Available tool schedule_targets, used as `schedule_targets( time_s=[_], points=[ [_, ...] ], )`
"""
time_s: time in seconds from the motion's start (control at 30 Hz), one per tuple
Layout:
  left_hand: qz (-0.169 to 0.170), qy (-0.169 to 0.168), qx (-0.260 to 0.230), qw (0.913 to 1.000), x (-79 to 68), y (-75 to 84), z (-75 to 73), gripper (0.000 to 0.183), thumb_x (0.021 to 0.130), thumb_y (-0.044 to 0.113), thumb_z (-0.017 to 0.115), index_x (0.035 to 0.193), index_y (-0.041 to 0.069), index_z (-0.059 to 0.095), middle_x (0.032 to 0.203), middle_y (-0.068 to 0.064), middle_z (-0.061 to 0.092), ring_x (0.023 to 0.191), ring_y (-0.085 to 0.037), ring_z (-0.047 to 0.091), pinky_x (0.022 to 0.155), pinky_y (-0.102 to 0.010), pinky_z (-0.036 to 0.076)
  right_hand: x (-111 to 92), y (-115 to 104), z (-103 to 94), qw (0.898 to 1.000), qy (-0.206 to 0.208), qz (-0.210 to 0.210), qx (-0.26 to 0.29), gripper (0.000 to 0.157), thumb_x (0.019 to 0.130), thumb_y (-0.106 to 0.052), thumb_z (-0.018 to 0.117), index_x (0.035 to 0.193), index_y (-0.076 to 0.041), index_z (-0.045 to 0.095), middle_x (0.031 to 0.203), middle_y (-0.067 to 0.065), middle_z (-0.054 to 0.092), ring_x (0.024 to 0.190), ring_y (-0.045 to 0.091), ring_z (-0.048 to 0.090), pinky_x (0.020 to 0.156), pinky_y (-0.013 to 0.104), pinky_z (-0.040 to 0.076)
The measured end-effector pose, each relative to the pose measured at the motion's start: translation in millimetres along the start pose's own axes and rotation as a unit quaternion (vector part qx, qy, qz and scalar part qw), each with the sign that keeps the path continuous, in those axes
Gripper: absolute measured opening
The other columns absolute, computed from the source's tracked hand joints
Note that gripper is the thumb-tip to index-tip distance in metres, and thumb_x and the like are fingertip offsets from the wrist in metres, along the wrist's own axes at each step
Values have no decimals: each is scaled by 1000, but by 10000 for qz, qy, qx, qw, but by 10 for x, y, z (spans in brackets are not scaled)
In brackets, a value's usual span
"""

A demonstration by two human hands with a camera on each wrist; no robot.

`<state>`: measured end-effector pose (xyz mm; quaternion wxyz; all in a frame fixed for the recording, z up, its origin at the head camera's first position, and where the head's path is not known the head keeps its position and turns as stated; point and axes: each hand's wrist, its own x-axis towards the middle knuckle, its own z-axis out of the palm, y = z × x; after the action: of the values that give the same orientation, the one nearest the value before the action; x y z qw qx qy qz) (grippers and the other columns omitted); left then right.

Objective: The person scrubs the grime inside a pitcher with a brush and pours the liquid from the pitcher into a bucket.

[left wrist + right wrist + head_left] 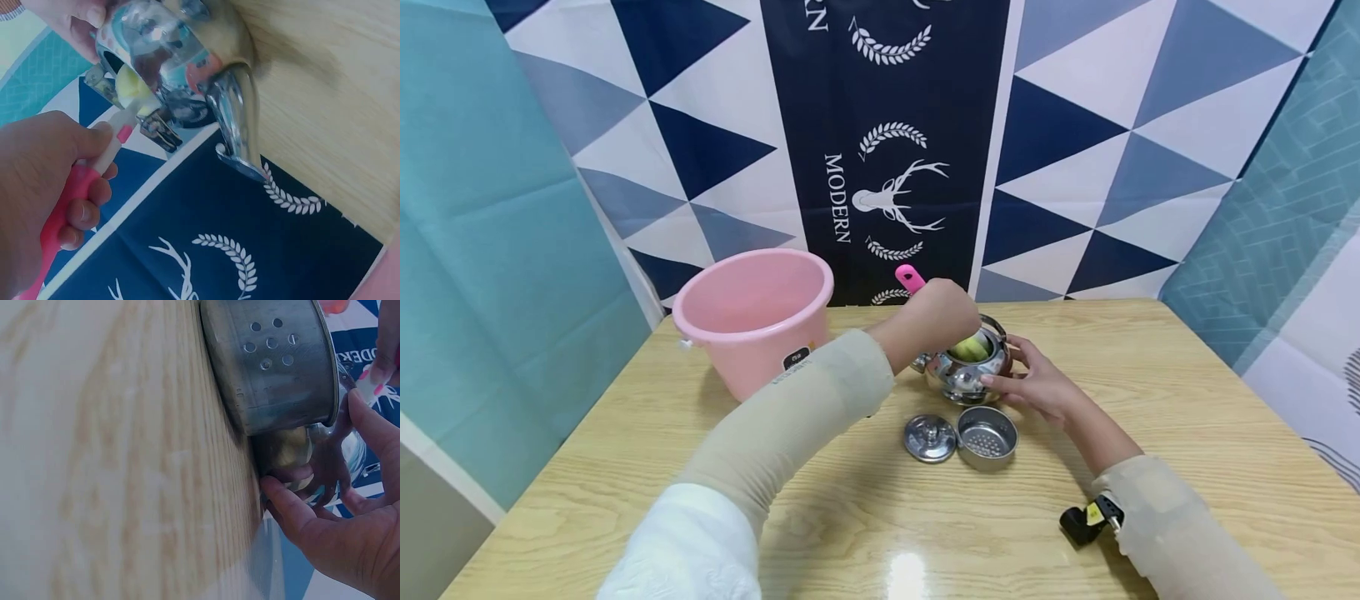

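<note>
My left hand (936,318) grips the pink-and-white handle (57,215) of a brush. Its yellow-green, sponge-like head (970,349) sits inside the open mouth of a shiny steel teapot (961,387). On the teapot's right side, my right hand (1039,388) holds it with thumb and fingers spread around the body. The spout (234,119) points away from that hand, and the dark handle (996,327) stands above the mouth. Just in front of the teapot are a perforated steel strainer (987,438) and a knobbed round lid (930,439), side by side.
A pink bucket (748,367) stands at the back left of the wooden table (850,525). A triangle-patterned cloth (1067,150) hangs behind the table. A small black device (1084,523) is strapped at my right wrist.
</note>
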<state>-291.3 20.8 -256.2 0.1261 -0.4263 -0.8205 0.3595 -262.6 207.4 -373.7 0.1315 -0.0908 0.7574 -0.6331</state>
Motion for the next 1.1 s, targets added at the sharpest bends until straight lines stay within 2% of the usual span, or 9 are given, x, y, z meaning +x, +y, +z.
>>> schedule_targets(
  time_s=[0.13, 0.27, 0.53, 0.73, 0.87, 1.1],
  points=[
    [-27, 3, 5, 10000, 40, 43, -30, 16, 95, 17, 56, 95, 24, 70, 80, 9, 59, 66, -9, 47, 61, -31, 52, 5, 12, -16, 10000, -29, -39, -46, 99, 90, -12, 69, 154, -7, -5, 156, 30, 3, 137, 52, 23, 100, 50, 43],
    [123, -87, -33, 9999, 68, 87, -82, 16, 96, 19, 56, 100, 24, 71, 87, 9, 63, 70, -8, 51, 65, -32, 54, -3, 13, -27, 9999, -41, -72, -97, 98, 90, -12, 69, 155, -7, -4, 156, 30, 4, 136, 52, 24, 100, 51, 41],
    [396, -353, -140, 9985, -1, 130, -154, 19, 93, 28, 63, 110, 23, 70, 92, 7, 65, 76, -10, 54, 70, -31, 55, -9, 12, -30, 9998, -97, -93, -141, 98, 91, -15, 70, 155, -8, -4, 156, 30, 3, 137, 52, 21, 101, 53, 39],
    [567, -306, -252, 9976, -106, 81, -153, 17, 91, 30, 65, 104, 22, 71, 88, 7, 64, 75, -10, 53, 70, -32, 52, 5, 7, -48, 9998, -109, -56, -152, 99, 90, -15, 70, 156, -12, -4, 156, 30, 2, 137, 53, 22, 100, 51, 42],
    [544, -215, -298, 9978, -163, 41, -127, 13, 89, 29, 66, 99, 23, 71, 86, 8, 64, 74, -9, 54, 69, -31, 51, 7, -8, -56, 9997, -143, -51, -176, 99, 90, -16, 71, 157, -14, -2, 156, 29, 2, 138, 55, 17, 99, 51, 43],
    [446, -334, -316, 9979, -191, 13, -125, 17, 84, 31, 72, 98, 22, 71, 84, 8, 63, 73, -10, 53, 68, -31, 52, 12, -8, -59, 9996, -151, -21, -227, 97, 90, -16, 71, 157, -12, 1, 156, 29, 4, 139, 53, 16, 99, 50, 43]
  ],
)
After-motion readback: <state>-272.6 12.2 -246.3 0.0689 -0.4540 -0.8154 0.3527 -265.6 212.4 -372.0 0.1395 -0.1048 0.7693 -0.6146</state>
